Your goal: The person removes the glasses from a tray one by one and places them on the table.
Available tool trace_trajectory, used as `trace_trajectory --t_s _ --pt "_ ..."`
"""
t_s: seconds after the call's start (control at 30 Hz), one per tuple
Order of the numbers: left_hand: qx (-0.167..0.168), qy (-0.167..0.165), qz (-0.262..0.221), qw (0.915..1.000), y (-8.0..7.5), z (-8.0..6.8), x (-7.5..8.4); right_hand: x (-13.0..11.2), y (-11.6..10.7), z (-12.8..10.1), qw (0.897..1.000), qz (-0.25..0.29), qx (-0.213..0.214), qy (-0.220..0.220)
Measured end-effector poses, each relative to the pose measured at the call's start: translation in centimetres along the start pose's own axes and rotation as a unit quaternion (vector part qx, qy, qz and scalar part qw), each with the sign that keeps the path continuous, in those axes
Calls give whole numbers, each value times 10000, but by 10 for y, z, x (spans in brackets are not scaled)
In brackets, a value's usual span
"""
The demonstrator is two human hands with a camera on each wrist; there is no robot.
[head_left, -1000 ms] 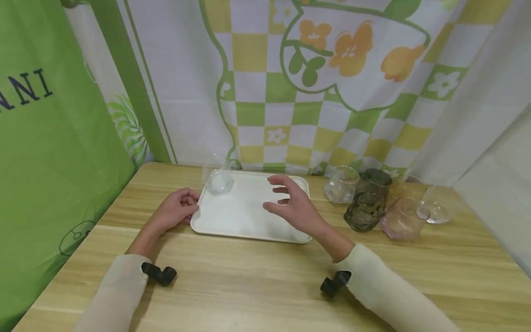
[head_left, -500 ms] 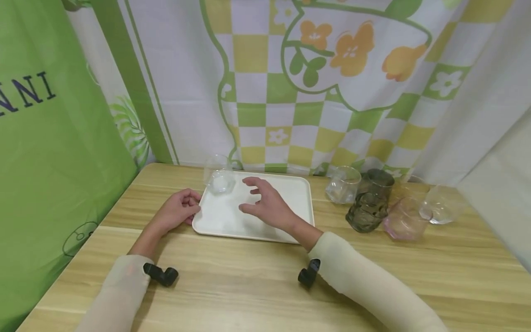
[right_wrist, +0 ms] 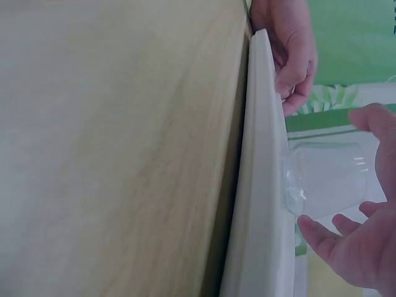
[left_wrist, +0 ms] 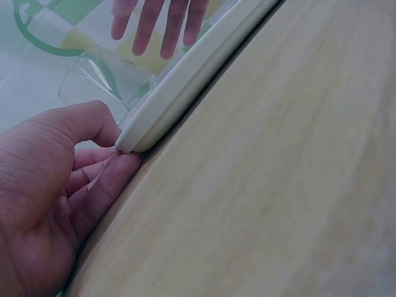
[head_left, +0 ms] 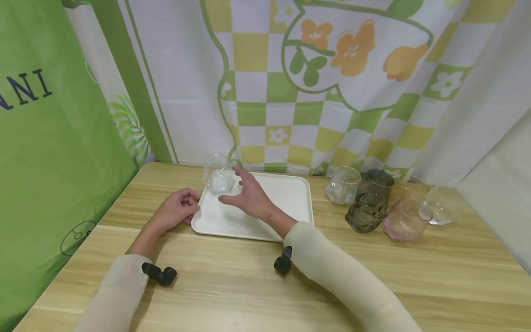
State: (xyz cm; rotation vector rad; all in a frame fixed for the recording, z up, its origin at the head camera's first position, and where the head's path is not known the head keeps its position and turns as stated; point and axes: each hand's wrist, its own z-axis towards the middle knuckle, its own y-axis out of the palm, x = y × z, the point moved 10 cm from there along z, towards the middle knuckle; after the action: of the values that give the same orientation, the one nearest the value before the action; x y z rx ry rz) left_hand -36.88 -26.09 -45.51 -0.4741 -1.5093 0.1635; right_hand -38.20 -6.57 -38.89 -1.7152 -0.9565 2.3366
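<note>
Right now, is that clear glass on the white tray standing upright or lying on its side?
Upright. The clear glass stands on its base in the tray's far left corner, rim upward. The right hand reaches beside it, fingers spread.

In the head view the right hand (head_left: pixel 249 196) covers part of the tray (head_left: pixel 290 193), so whether its fingers touch the clear glass (head_left: pixel 218 177) at the tray's far left corner cannot be told. The left hand (head_left: pixel 174 213) curls at the tray's left edge, fingertips hidden beneath the rim. Green lettering (head_left: pixel 25 90) is cut off at the left.
</note>
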Motion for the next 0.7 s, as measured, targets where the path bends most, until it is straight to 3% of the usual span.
trace_trajectory --t_s 0.33,0.7 --pt "-34 88 -35 9999 -1 3 1 5 13 21 9992 -36 126 379" --pt "-78 52 -73 9999 1 0 1 3 16 41 9994 28 303 186"
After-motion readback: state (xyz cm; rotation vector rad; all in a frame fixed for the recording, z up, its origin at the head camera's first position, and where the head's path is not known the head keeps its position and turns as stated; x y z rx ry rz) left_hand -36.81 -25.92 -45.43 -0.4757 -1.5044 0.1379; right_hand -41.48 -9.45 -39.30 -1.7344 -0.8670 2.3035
